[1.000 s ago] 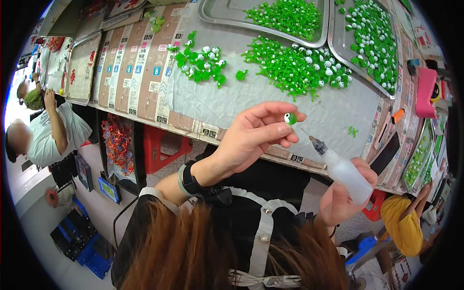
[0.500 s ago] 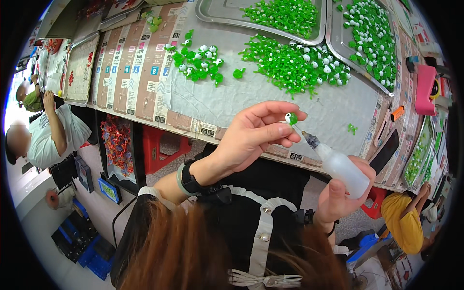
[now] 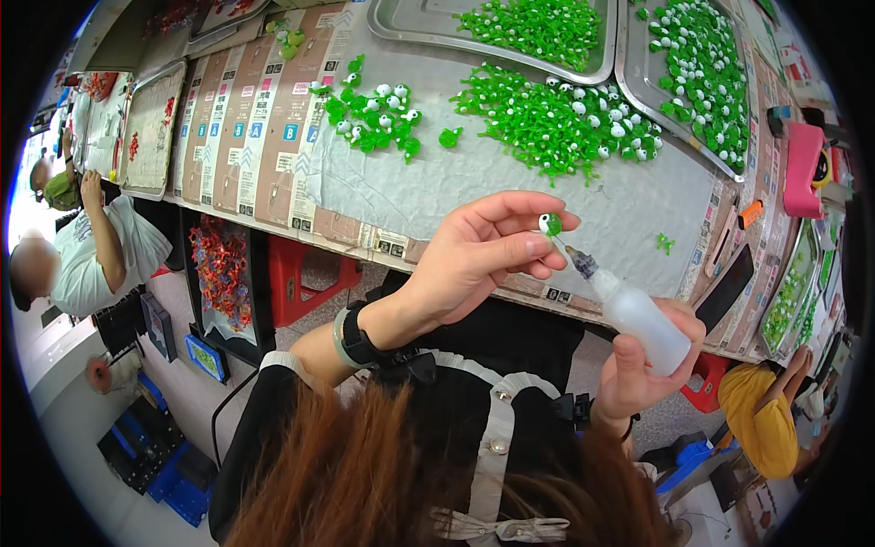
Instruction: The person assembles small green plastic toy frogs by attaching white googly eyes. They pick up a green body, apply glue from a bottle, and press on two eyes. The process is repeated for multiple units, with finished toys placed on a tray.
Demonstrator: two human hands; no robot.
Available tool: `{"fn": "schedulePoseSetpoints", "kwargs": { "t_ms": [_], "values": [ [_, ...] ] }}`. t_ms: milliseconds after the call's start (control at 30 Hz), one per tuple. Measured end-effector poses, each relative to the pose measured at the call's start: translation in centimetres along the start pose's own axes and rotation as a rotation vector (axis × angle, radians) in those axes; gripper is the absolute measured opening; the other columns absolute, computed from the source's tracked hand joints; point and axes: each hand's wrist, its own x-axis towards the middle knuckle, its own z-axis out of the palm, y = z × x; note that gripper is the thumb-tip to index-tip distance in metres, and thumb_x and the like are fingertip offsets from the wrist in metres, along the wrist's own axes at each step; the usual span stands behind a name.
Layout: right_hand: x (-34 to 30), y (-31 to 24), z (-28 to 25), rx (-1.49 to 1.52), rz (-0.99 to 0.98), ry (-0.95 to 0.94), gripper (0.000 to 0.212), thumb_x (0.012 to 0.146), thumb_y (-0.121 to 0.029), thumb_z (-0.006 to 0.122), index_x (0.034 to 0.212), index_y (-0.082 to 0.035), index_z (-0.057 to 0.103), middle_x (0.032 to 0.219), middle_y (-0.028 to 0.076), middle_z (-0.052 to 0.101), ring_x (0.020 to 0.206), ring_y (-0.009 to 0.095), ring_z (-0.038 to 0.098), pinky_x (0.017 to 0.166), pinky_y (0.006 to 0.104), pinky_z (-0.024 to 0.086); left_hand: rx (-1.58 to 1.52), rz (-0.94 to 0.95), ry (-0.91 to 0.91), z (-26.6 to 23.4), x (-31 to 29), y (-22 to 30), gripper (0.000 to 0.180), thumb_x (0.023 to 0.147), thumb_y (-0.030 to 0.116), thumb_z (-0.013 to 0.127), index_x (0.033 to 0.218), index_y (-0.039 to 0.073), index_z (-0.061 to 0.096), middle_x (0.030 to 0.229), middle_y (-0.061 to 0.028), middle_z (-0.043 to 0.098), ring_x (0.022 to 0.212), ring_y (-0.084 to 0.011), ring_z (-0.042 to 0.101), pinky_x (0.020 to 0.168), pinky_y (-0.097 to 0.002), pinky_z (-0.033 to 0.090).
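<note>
My left hand point(image 3: 488, 244) pinches a small green plastic figure with white eyeballs point(image 3: 550, 224) between thumb and fingers, above the table's front edge. In my right hand point(image 3: 652, 365) is a translucent white squeeze bottle point(image 3: 643, 326), tilted so its dark-collared nozzle tip sits close to the figure. Whether the tip touches it I cannot tell. Past my hands lies a large heap of green figure parts point(image 3: 538, 118), with white eyes on those at its right end. A smaller group of green pieces with eyes point(image 3: 374, 118) lies to the left, and a single piece point(image 3: 450, 138) between them.
Metal trays of green pieces point(image 3: 629, 87) stand at the back. A dark phone point(image 3: 726, 287), an orange object point(image 3: 750, 214) and a pink tape dispenser point(image 3: 802, 170) lie at the right. A red stool point(image 3: 310, 278) is under the table. Other people sit left and right.
My right hand and the bottle have shifted very slightly left. The left hand stays in place with the green figure.
</note>
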Motion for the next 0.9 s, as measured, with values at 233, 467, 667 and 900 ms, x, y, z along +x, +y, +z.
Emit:
{"fn": "schedulePoseSetpoints", "kwargs": {
  "t_ms": [233,467,667,900],
  "values": [
    [0.0,0.1,-0.1,-0.064,-0.034,0.052,0.046,0.062,-0.027,0.069,0.088,-0.002,0.041,0.075,0.01,0.048,0.07,0.016,0.046,0.065,0.0267,0.038,-0.011,-0.009,0.015,0.1,0.0,-0.2,0.028,0.076,-0.001,0.047,0.104,0.003,0.046,0.099,-0.0157,0.051,0.069,-0.0127,0.053,0.06,-0.0218,0.044],
    [0.2,0.8,-0.1,0.02,0.003,0.277,0.04,0.067,-0.028,0.059,0.086,0.002,0.041,0.078,0.011,0.044,0.071,0.018,0.044,0.064,0.0271,0.038,-0.067,-0.045,-0.017,-0.1,-0.1,-0.2,0.026,0.077,0.001,0.047,0.103,0.002,0.047,0.093,-0.0131,0.052,0.063,-0.0111,0.05,0.056,-0.0207,0.042],
    [0.4,0.8,0.0,0.197,0.133,0.264,0.033,0.067,-0.014,0.055,0.092,0.002,0.039,0.086,0.012,0.045,0.072,0.018,0.046,0.065,0.0294,0.039,-0.357,-0.209,-0.011,-0.9,0.4,-0.1,0.026,0.079,0.004,0.044,0.104,-0.001,0.042,0.093,-0.0138,0.05,0.063,-0.0088,0.049,0.057,-0.0177,0.045],
    [0.7,1.4,0.5,0.269,0.155,0.215,0.032,0.072,-0.006,0.048,0.1,0.003,0.037,0.091,0.014,0.049,0.08,0.022,0.051,0.073,0.0352,0.039,-0.574,-0.301,-0.062,-2.2,1.0,-0.5,0.025,0.079,0.004,0.042,0.103,-0.002,0.038,0.092,-0.0137,0.048,0.064,-0.0082,0.049,0.06,-0.0164,0.047]
  ]
}}
